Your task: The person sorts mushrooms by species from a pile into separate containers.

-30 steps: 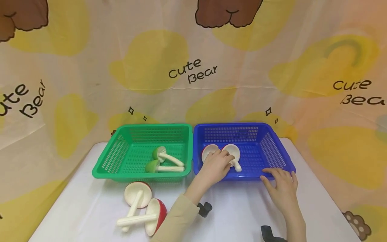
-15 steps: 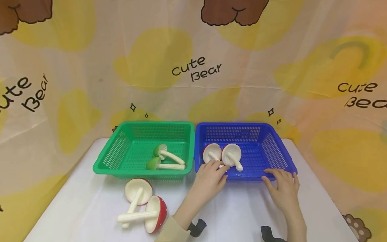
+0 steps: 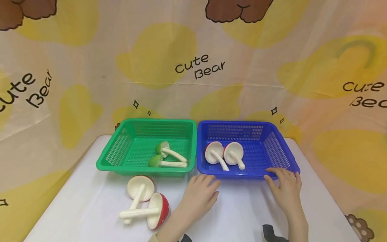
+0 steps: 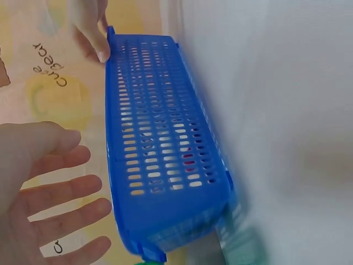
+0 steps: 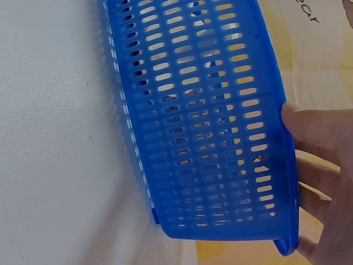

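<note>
From my seat I see the blue basket [image 3: 257, 153] on the right half of the tabletop [image 3: 242, 211], a shallow, glossy plastic tray with a flat rim, rows of slots through its flaring walls and a finely perforated floor. The person's right-hand grip [image 3: 285, 193] is grasping the rim at the near right corner; from the right wrist I get the thumb [image 5: 311, 124] against that rim, the other fingers lined up along it. The left-hand grip [image 3: 198, 193] is released, just in front of the near left corner, and the left wrist view gives me its fingers [image 4: 66, 190] loosely spread, apart from the basket. Inside, toward the left, two red mushrooms [image 3: 215, 153] sit side by side, tipped so I look into pale, hollow, round undersides edged with a thin line of red, their smooth cream stems slanting toward the near wall. Two loose mushrooms [image 3: 158, 210] lie on the tabletop at front left, the nearer stem crossing over the farther one; the nearer shows more glossy red cap, dotted white. The green basket [image 3: 121, 167], similarly slotted, stands right beside the blue one on the left and holds two green mushrooms [image 3: 155, 161] with long pale stems. Behind everything I see a yellow-patched cloth [image 3: 199, 101] lettered "cute Bear".
</note>
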`<state>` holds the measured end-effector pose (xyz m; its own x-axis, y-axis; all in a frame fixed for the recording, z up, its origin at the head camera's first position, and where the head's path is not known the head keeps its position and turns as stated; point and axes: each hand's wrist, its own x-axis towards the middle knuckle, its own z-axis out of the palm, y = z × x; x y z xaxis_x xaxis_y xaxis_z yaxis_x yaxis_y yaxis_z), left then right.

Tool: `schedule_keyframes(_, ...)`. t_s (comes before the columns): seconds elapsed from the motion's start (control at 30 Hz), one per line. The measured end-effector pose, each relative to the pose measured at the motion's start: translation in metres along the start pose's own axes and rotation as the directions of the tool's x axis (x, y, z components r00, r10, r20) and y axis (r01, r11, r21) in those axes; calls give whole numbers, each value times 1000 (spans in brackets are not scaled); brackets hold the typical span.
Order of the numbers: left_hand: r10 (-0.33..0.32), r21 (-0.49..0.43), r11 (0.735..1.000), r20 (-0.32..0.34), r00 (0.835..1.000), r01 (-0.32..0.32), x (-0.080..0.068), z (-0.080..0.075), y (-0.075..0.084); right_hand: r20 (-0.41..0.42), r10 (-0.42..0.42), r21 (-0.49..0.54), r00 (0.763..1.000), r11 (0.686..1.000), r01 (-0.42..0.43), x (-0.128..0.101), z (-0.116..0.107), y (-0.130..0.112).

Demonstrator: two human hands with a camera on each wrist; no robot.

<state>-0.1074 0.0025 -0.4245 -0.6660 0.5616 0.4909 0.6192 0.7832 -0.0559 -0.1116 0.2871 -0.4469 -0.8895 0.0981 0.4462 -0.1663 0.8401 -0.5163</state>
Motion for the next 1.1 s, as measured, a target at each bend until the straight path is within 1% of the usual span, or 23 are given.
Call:
schedule_keyframes(0.1, 9, 19, 1000, 24, 1000, -10, -9, -4, -2, -4, 3, -4, 1000, 1000, -3, -1, -1, 2)
schedule_keyframes(0.2, 10, 50, 999, 55, 998, -13, -23, -8, -9, -9, 2, -5, 1000, 1000, -2, -1, 0, 3)
schedule_keyframes(0.27, 2, 67, 998, 104, 995, -9, -33, -12, -17, -10, 3, -3, 1000, 1000, -3, -1, 0, 3)
schedule_keyframes(0.33, -15, 75, 997, 180, 983, 1, -44, -19, -25, -9, 5, -4, 1000, 1000, -5, -1, 1, 3)
schedule_keyframes(0.37, -25, 79, 997, 223, 975, 8, -50, -23, -29, -9, 7, -4, 1000, 1000, -7, -1, 1, 3)
schedule_keyframes(0.43, -45, 80, 997, 311, 949, 22, -60, -30, -37, -5, 12, -4, 1000, 1000, -12, -2, 2, 3)
schedule_keyframes(0.5, -57, 78, 996, 375, 925, 30, -69, -36, -44, -3, 14, -5, 1000, 1000, -14, -3, 1, 3)
schedule_keyframes(0.57, -58, 87, 996, 409, 911, 24, -77, -39, -50, -3, 12, -1, 1000, 1000, -12, -3, 1, 3)
schedule_keyframes(0.67, -44, 85, 996, 433, 901, 7, -87, -42, -59, -4, 4, 4, 1000, 1000, -4, -2, 0, 3)
schedule_keyframes(0.8, -39, 79, 997, 457, 889, 2, -96, -44, -67, -13, -7, 10, 1000, 1000, 7, 0, -1, 3)
schedule_keyframes(0.87, -40, 91, 996, 459, 887, -2, -98, -44, -70, -20, -10, 12, 1000, 1000, 10, 0, 0, 2)
schedule_keyframes(0.97, -24, 140, 989, 435, 900, -41, -102, -43, -75, -25, -10, 19, 1000, 1000, 11, 0, 1, 1)
schedule_keyframes(1.07, 12, 178, 980, 392, 920, -89, -105, -42, -78, -20, -6, 14, 1000, 1000, 6, 1, 1, 2)
schedule_keyframes(1.1, 32, 188, 976, 367, 930, -107, -105, -42, -79, -18, -4, 13, 1000, 1000, 5, 1, 1, 2)
